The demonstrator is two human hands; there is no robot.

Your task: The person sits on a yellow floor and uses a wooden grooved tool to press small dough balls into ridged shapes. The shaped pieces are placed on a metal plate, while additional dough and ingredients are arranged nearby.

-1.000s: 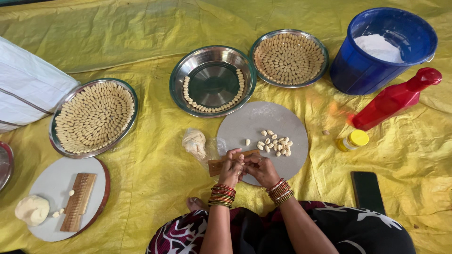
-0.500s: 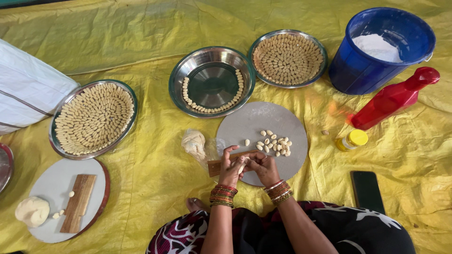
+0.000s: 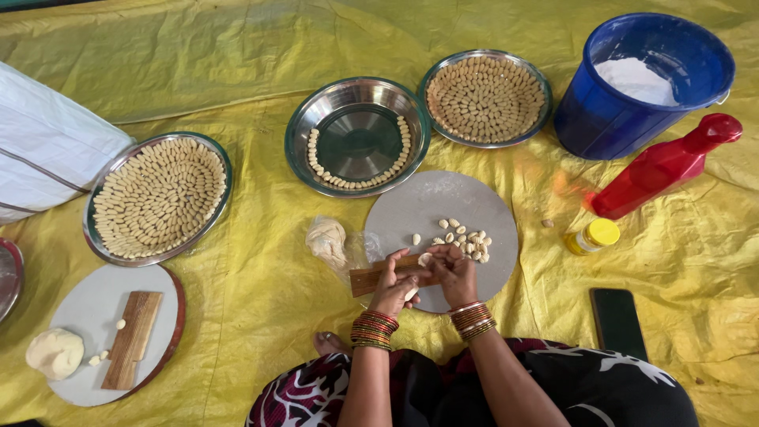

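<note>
The left hand [image 3: 393, 286] is curled closed around the near end of a ridged wooden board [image 3: 378, 277], which lies tilted across the near-left edge of the round grey board [image 3: 466, 202] on the yellow sheet [image 3: 261, 253]. The right hand [image 3: 455, 271] has its fingers bent together, its thumb and fingertips pressing a small piece of dough [image 3: 425, 258] against the wooden board's far end. The two hands touch each other over the wooden board. Just beyond the right hand, a loose cluster of small dough pieces [image 3: 466, 239] sits on the grey board. A lump of dough in clear plastic [image 3: 327, 238] rests on the sheet just left of the grey board. Past it stands a steel tray [image 3: 357, 134] with one ring of shaped pieces along its wall, and two full trays lie to its left [image 3: 158, 198] and right [image 3: 485, 98].

Compared with half a second ago, the right hand has shifted slightly toward the wooden board's far end, while the left hand keeps its grip and the board stays where it was
</note>
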